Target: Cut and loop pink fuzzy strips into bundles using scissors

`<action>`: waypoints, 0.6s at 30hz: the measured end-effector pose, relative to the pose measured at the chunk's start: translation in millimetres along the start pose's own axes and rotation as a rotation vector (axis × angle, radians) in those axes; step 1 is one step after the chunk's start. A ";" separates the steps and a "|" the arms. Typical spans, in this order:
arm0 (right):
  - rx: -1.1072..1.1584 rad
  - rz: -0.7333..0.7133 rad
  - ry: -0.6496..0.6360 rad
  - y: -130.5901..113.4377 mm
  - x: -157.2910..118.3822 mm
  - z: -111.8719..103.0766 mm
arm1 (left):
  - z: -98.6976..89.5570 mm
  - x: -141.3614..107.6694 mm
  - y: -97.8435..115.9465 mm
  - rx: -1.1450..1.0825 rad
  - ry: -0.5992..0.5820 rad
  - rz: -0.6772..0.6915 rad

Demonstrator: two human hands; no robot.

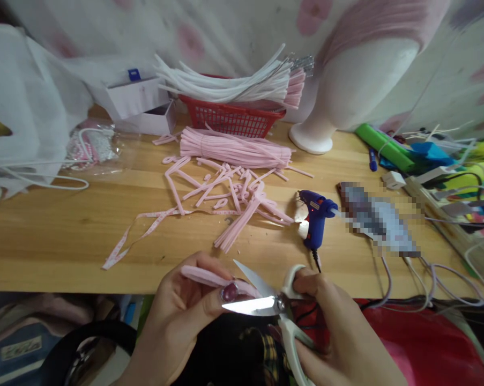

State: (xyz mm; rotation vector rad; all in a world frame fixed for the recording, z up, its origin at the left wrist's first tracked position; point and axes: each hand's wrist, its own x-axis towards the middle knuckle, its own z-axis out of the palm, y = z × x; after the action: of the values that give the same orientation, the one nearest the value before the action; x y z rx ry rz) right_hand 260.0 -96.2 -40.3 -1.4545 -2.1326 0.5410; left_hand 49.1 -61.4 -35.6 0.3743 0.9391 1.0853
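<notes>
My left hand [181,316] pinches a short pink fuzzy stick [209,277] between thumb and fingers near the table's front edge. My right hand [330,316] has its fingers in the handles of white-handled scissors [280,304]. The scissor blades are spread, and the pink stick's right end lies between them. Beyond the hands, cut and bent pink pieces [201,187] lie scattered, with a small pink bundle [242,222] in front. A thick tied bundle of pink sticks [233,148] lies behind them.
A blue glue gun [317,217] stands right of the pieces, near a cable-filled power strip [434,214]. Behind are a red basket [233,119] of white and pink sticks and a white mannequin head [358,80]. A measuring tape [151,225] lies left.
</notes>
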 end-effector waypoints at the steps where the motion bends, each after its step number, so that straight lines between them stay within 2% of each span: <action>1: 0.002 0.001 0.003 -0.6 0.0 -0.5 | -0.9 0.3 -0.3 -0.005 -0.007 -0.004; 7: 0.020 0.002 -0.005 -3.1 0.1 -1.3 | -6.5 3.2 -3.5 0.054 -0.048 0.043; 12: 0.044 0.000 -0.061 -2.4 0.8 -0.6 | -9.0 1.3 -3.4 0.086 -0.084 0.054; 18: 0.012 -0.026 -0.059 -3.4 0.7 0.4 | -4.4 -0.1 -1.0 0.050 -0.046 0.037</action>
State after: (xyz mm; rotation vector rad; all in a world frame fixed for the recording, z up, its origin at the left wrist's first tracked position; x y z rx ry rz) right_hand 257.1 -96.8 -38.5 -1.4191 -2.1864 0.5932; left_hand 46.2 -62.7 -38.8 0.4578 0.9230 1.0835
